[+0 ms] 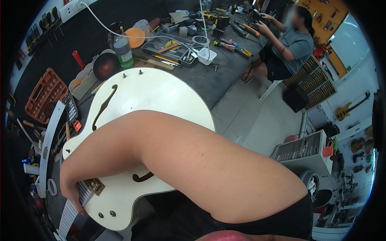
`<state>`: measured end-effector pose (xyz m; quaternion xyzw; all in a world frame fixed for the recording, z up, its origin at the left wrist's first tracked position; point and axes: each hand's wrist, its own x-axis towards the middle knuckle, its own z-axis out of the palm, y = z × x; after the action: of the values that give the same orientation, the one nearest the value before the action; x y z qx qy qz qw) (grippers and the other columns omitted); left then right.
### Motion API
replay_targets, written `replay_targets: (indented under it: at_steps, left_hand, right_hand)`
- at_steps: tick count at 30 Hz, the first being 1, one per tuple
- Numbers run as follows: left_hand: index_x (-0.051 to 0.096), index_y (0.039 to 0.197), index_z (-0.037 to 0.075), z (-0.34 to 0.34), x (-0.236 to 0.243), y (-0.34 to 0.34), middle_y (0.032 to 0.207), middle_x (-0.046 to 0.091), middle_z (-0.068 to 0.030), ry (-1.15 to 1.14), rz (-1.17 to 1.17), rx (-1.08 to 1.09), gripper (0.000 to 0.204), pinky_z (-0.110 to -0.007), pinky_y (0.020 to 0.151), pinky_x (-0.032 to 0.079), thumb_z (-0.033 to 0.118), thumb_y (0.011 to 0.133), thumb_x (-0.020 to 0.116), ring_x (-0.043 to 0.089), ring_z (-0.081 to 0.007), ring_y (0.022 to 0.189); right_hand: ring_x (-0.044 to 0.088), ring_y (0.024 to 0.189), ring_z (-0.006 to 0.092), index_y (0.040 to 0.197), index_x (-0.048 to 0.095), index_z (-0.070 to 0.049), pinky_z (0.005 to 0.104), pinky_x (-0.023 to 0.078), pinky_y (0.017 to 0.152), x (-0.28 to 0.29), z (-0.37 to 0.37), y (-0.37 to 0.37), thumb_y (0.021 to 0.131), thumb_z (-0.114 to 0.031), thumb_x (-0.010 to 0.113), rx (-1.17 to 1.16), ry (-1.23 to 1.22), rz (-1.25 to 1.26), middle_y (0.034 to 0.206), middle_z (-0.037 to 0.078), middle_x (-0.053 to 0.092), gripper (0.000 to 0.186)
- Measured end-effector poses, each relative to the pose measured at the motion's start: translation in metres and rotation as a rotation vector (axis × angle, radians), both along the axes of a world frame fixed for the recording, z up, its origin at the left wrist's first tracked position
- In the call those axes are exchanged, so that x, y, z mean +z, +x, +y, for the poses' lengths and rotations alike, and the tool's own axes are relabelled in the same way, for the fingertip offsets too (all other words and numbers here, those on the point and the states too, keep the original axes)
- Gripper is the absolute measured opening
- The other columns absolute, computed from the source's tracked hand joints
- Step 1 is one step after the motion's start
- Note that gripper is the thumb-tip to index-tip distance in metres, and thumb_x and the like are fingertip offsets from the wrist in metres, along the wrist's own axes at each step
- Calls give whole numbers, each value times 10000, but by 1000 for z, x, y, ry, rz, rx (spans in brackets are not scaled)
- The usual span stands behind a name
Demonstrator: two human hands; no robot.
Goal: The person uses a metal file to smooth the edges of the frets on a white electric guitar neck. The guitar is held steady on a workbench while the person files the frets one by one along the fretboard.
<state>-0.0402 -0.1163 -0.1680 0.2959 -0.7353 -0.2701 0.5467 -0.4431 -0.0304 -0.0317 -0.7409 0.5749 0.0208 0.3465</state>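
A white hollow-body electric guitar [161,88] with f-shaped holes lies across the corner of the dark workbench, its near edge by my lap. My right arm reaches over its top from the lower right. Bent down at the wrist, my right hand [73,193] curls over the guitar's neck [69,219] where it meets the body, beside a gold-framed pickup [95,186]. One fingertip shows at the neck's edge; the other fingers are mostly hidden. My left hand is out of view.
The bench [219,76] holds a spray bottle [123,50], a divided tray [171,50], a white tub [206,56] and an orange socket case [47,95]. A long metal straightedge [48,148] lies left of the guitar. A seated person [291,44] works at the bench's far end.
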Motion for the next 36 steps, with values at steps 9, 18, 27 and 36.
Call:
replay_targets:
  at_steps: [9, 18, 27, 36]
  left_hand:
    - [632, 1505, 11, 37, 27, -16, 1384, 637, -144, -53, -83, 48, 398, -306, 714, 558, 79, 1113, 618, 661, -198, 914]
    - [669, 1441, 11, 62, 51, -26, 1201, 687, -130, -39, -126, 90, 413, -302, 680, 527, 98, 1039, 709, 642, -185, 816]
    - [615, 1474, 47, 75, 76, -37, 899, 618, -35, 523, 322, -31, 428, -290, 621, 483, 334, 1166, 537, 563, -131, 727]
    - [559, 1533, 60, 43, 23, -76, 846, 691, -46, 825, 707, -1424, 456, -363, 674, 515, 352, 1184, 584, 657, -145, 718]
  right_hand:
    - [731, 1236, 339, 1316, 847, -56, 481, 546, 1061, 3, 6, 1, 753, -798, 862, -31, -20, 3, 1369, 154, 785, 932]
    - [690, 1310, 335, 1392, 806, -49, 493, 505, 1102, 9, 11, 1, 789, -773, 840, -7, -58, 34, 1429, 161, 749, 943]
    - [698, 1287, 343, 1368, 813, -36, 504, 510, 1091, 11, 14, 2, 769, -794, 834, -25, -47, 44, 1405, 165, 755, 966]
    - [684, 1331, 335, 1377, 814, -44, 485, 499, 1124, 6, 8, 0, 779, -798, 834, -14, -18, 39, 1444, 171, 744, 963]
